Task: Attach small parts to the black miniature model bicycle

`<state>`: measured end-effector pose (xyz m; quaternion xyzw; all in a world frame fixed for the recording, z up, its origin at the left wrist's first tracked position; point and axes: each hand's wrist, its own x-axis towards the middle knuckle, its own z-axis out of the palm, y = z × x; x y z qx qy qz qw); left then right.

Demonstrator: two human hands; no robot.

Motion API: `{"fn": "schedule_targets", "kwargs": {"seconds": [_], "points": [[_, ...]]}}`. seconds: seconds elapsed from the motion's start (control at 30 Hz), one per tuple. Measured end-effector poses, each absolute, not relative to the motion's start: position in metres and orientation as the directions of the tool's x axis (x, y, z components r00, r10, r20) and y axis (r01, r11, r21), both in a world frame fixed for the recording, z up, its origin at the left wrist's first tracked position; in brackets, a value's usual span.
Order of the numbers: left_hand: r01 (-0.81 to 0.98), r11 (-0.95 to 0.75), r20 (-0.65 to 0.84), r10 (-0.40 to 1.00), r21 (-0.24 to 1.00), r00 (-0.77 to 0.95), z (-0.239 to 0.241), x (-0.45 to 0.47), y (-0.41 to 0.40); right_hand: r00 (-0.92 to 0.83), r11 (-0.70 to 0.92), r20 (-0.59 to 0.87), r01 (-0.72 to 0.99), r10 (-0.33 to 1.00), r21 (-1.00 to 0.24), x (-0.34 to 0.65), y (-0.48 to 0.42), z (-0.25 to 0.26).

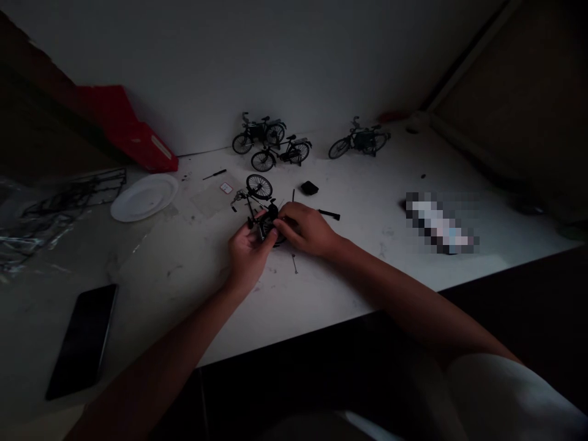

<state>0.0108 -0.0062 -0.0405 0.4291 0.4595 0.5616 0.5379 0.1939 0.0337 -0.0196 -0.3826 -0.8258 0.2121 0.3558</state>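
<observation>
My left hand (250, 251) is wrapped round the rear part of a small black model bicycle (253, 205), tilted above the tabletop. My right hand (305, 226) meets it from the right, thumb and fingers pinched close to the seat and rear wheel. Whatever lies between those right fingertips is hidden. Just beyond the handlebar lies a loose spoked wheel (260, 187). A thin black rod (329, 214) with a thicker end pokes out behind my right hand. Below the hands lies a tiny thin part (294, 263).
Several finished-looking model bicycles, one of them at right (361, 141), stand by the wall. Around lie a black block-like piece (309, 187), a small screwdriver (215, 174), a white plate (144, 197), black part frames (78, 190), a phone (82, 343), a red box (147, 147) and a blurred-out item (438, 223).
</observation>
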Motion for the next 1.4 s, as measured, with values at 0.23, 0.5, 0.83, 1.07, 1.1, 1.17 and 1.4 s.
{"fn": "schedule_targets", "kwargs": {"seconds": [0.23,0.5,0.83,1.07,1.1,1.17,1.4], "points": [[-0.238,0.004,-0.029,0.995,0.971,-0.100,-0.039,0.012,-0.005,-0.396,0.697,0.574,0.410,0.717,-0.588,0.194,0.039,-0.030],[-0.289,0.047,-0.078,0.992,0.956,-0.098,-0.039,0.012,-0.003,-0.212,0.656,0.624,0.341,0.752,-0.674,0.191,0.027,-0.023],[-0.321,0.088,-0.116,0.991,0.943,-0.070,-0.042,0.009,0.001,-0.237,0.578,0.534,0.455,0.811,-0.677,0.194,0.025,-0.015],[-0.314,0.035,-0.064,0.994,0.949,-0.084,-0.044,0.011,-0.001,-0.347,0.653,0.568,0.547,0.746,-0.524,0.201,0.029,-0.007],[-0.308,0.026,-0.055,0.995,0.951,-0.087,-0.043,0.011,-0.001,-0.376,0.677,0.580,0.551,0.723,-0.488,0.202,0.029,-0.006],[-0.298,0.000,-0.031,0.995,0.955,-0.099,-0.041,0.011,0.000,-0.429,0.720,0.598,0.557,0.677,-0.414,0.204,0.031,-0.003],[-0.248,-0.126,0.097,0.987,0.961,-0.125,-0.038,0.010,-0.001,-0.494,0.756,0.634,0.611,0.595,-0.234,0.204,0.031,-0.003]]}}
